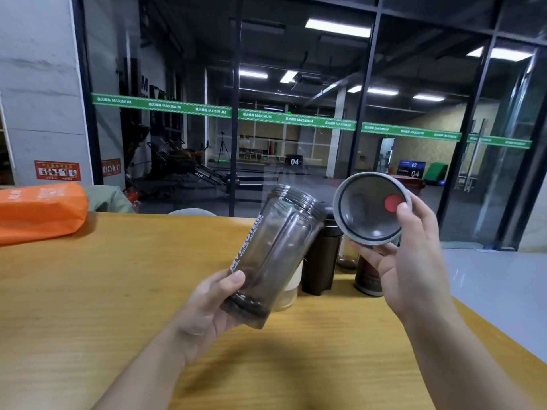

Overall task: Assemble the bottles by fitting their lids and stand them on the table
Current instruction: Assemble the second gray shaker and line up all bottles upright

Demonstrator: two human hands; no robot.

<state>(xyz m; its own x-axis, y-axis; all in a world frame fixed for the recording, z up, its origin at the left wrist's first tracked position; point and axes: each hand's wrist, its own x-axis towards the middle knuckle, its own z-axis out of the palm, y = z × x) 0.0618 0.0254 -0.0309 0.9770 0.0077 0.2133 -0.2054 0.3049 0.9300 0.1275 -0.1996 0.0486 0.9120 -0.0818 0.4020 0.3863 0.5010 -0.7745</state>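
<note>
My left hand (207, 309) grips the tilted clear shaker bottle (275, 255) above the surface (118, 291); my right hand (411, 261) pinches its grey lid (370, 207), underside showing.

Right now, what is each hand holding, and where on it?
The left hand holds a clear bottle near its base, tilted, its mouth open. The right hand pinches a grey lid by its rim, underside showing.

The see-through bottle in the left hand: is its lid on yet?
Off. The bottle, tilted in the left hand, shows bare threads; the right hand holds the lid apart.
</note>
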